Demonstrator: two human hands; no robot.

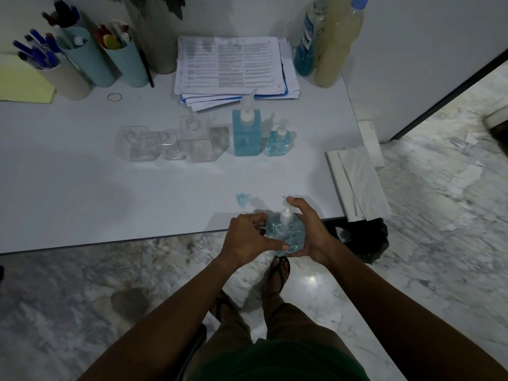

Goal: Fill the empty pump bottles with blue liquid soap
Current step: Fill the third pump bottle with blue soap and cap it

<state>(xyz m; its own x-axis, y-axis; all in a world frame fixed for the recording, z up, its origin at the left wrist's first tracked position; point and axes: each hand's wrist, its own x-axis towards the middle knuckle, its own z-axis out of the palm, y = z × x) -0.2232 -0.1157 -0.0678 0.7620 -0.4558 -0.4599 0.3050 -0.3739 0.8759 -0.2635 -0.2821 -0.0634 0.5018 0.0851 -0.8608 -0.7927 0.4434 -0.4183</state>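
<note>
Holding the blue-filled pump bottle (286, 235) over the table's (82, 188) near edge, I have my left hand (248, 237) curled round its left side and my right hand (309, 232) wrapped round the right, one fingertip up on the pump head. I judge this one is being capped off. Next it should stand beside the filled bottles (246, 133) mid-table, set down upright and gently. Then an empty clear bottle (195, 138) left of them needs filling.

Blue soap bottles (246, 133), white table (82, 188), grey-veined marble floor (439, 243).
</note>
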